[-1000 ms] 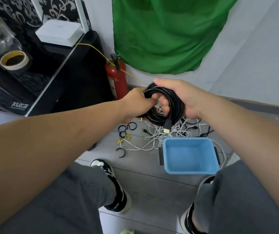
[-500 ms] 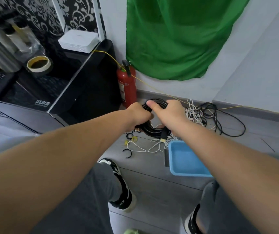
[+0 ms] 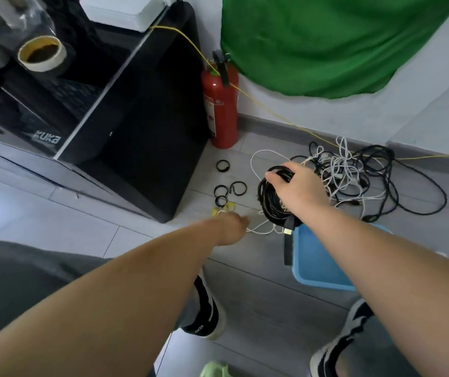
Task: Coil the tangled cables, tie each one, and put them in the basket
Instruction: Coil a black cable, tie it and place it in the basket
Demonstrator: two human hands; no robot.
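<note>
Our right hand [image 3: 299, 191] grips the coiled black cable [image 3: 268, 202] — our left hand [image 3: 230, 227], near the black ties [image 3: 230, 190], is blurred, its grip unreadable.

The coiled black cable [image 3: 268, 198] is held upright at centre frame; a white-and-black cable tangle [image 3: 351, 172] sprawls to its right; the blue basket [image 3: 314, 263] sits just below.

red fire ext. [image 3: 222, 110] on floor | green cloth [image 3: 326, 42] on wall | tape roll [image 3: 42, 54] on blk cabinet [image 3: 141, 137]
</note>
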